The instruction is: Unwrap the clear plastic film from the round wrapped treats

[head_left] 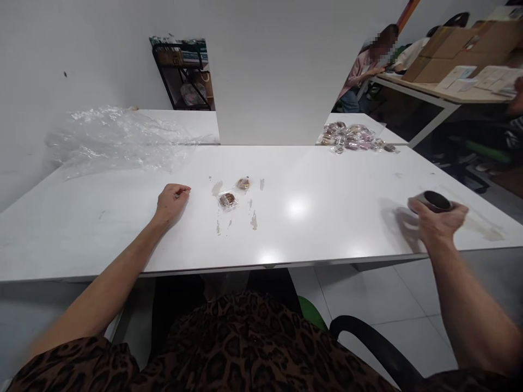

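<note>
My left hand [172, 202] rests on the white table in a loose fist, its fingers curled, and nothing shows in it. To its right lie two small clear-wrapped brown items, one nearer [227, 200] and one slightly farther back [244, 184]. They are apart from each other and from the hand. On the far right, my right hand [439, 223] grips a light-walled cup-like cylinder [419, 199] with a dark round top. The cylinder is tilted and casts a shadow on the tabletop. Whether its base touches the table is hard to tell.
Crumpled clear plastic [118, 139] covers the table's back left. A pile of wrapped pieces [353, 136] sits at the back right. A white upright panel [273, 71] stands behind the table [310, 234]. Farther right, a person sits near another desk [433, 90] with cardboard boxes [445, 51].
</note>
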Motion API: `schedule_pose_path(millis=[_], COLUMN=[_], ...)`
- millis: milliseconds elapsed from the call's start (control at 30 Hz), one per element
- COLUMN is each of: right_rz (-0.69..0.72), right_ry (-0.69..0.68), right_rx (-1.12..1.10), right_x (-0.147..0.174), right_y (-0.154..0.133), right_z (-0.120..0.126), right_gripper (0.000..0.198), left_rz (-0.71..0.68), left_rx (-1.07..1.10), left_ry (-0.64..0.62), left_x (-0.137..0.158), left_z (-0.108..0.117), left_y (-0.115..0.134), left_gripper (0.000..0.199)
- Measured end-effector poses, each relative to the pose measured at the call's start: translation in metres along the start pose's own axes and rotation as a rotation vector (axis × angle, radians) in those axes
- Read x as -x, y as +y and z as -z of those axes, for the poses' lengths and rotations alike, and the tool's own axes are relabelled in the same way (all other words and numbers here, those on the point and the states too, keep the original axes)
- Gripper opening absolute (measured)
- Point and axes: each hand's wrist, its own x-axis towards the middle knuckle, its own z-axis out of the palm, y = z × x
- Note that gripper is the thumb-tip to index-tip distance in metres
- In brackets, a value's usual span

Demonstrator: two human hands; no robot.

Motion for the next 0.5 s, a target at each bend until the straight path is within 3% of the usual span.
schedule_pose_path(millis=[167, 267, 367, 500], right_rz=[0.224, 0.31, 0.476, 0.752], right_ry=[-0.355, -0.607, -0.845, -1.033], right_rx=[-0.154, -0.24, -0.306, -0.323], right_x=[0.089, 0.141, 0.187, 0.232], right_y=[-0.035, -0.058, -0.084, -0.12], right_z=[-0.006, -0.003, 0.007, 0.027], right_gripper=[0.063, 0.069, 0.07, 0.06], left_rz=[-0.017, -0.024, -0.029, -0.025], left_rx=[0.007, 0.021, 0.031, 0.053], left_ry=[-0.009, -0.008, -0.005, -0.016], left_x=[-0.003, -0.003, -0.003, -0.002], left_z=[0.001, 0.0, -0.001, -0.001], left_y=[-0.003, -0.005, -0.006, -0.007], left_gripper=[0.026, 0.027, 0.028, 0.028])
